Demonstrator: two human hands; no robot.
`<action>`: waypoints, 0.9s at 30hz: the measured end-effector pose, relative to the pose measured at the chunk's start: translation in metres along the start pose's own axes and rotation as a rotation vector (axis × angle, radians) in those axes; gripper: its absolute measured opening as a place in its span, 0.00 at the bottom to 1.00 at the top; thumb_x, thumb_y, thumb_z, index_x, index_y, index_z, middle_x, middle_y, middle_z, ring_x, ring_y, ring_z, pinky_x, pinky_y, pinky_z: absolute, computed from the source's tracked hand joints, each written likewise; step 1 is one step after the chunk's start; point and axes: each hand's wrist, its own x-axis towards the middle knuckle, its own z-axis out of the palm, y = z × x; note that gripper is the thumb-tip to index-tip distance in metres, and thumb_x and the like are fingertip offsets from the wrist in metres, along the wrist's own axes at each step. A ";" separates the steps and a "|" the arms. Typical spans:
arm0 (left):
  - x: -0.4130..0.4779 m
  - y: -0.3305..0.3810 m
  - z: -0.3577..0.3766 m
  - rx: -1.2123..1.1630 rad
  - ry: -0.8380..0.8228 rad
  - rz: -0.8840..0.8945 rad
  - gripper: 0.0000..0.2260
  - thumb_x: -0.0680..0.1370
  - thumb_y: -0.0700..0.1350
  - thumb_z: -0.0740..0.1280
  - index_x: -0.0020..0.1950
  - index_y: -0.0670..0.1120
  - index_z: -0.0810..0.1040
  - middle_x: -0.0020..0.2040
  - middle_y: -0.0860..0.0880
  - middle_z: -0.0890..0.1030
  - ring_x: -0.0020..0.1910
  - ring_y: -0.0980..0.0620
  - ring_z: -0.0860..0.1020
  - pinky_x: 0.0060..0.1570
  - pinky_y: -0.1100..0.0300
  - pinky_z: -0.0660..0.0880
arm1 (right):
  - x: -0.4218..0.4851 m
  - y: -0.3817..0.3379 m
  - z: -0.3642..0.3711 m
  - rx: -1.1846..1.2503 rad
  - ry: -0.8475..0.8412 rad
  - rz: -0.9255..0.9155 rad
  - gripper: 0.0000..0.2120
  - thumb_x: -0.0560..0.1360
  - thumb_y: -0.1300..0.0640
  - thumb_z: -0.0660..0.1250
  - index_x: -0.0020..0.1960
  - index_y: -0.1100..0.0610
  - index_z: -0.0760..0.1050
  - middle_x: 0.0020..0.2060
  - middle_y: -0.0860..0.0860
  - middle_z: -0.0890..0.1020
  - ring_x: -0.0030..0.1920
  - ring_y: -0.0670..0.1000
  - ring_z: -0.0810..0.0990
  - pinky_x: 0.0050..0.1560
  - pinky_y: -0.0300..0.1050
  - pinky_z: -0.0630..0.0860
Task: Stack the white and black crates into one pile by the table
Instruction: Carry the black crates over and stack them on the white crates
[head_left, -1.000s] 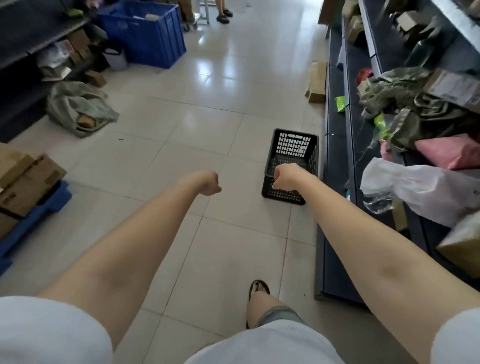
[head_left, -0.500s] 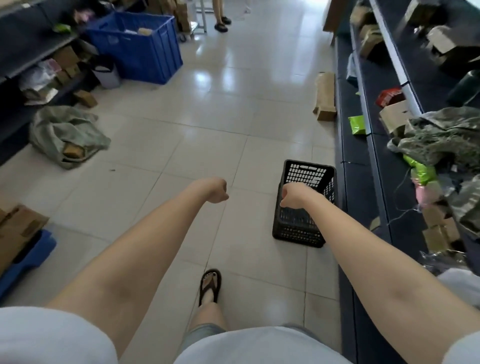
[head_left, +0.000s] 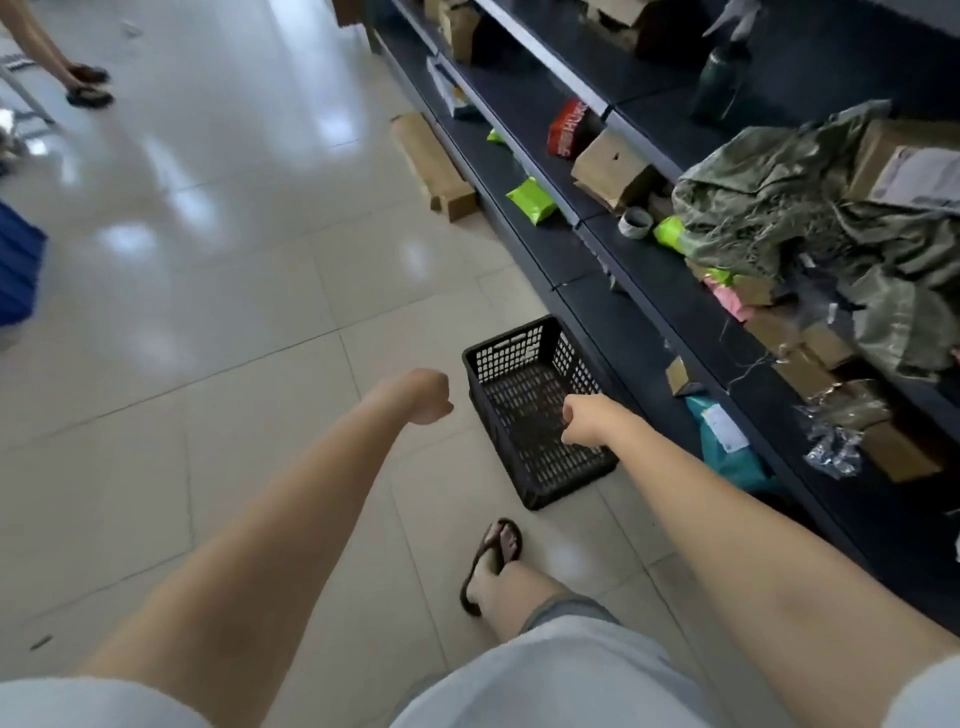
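An empty black perforated crate (head_left: 524, 364) stands on the tiled floor beside the dark shelving. My right hand (head_left: 584, 420) hovers over the crate's inside, fingers curled into a fist with nothing in it. My left hand (head_left: 427, 397) is also a closed fist, just left of the crate's left wall and not touching it. No white crate is in view.
Dark shelving (head_left: 649, 332) runs along the right, loaded with boxes, green packets and a camouflage cloth (head_left: 810, 218). A cardboard box (head_left: 431, 161) lies on the floor by the shelf. A blue crate (head_left: 15, 270) is at the left edge. Another person's feet (head_left: 85, 85) stand far left. My sandalled foot (head_left: 493, 561) is near the crate.
I have walked closer to the black crate and turned right, so it sits nearer and skewed. Both fists stay closed, the right one now over the crate's inside.
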 end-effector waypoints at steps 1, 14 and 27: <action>0.021 -0.002 -0.013 0.012 0.003 0.034 0.17 0.82 0.46 0.58 0.66 0.38 0.75 0.65 0.40 0.76 0.65 0.41 0.73 0.64 0.51 0.71 | 0.015 0.000 -0.008 0.036 0.002 0.022 0.15 0.74 0.57 0.62 0.61 0.55 0.71 0.59 0.56 0.75 0.56 0.57 0.76 0.53 0.48 0.74; 0.223 -0.002 -0.149 0.292 -0.041 0.283 0.18 0.79 0.51 0.61 0.64 0.43 0.76 0.63 0.43 0.77 0.63 0.43 0.74 0.60 0.52 0.72 | 0.138 0.011 -0.091 0.552 0.138 0.286 0.12 0.74 0.54 0.67 0.55 0.55 0.74 0.56 0.55 0.77 0.52 0.55 0.75 0.52 0.47 0.72; 0.426 0.066 -0.179 0.500 -0.135 0.681 0.14 0.79 0.48 0.60 0.62 0.46 0.76 0.61 0.43 0.79 0.60 0.41 0.77 0.57 0.50 0.74 | 0.198 0.027 -0.054 0.919 0.199 0.807 0.16 0.73 0.57 0.66 0.61 0.56 0.74 0.59 0.57 0.78 0.57 0.57 0.77 0.54 0.48 0.73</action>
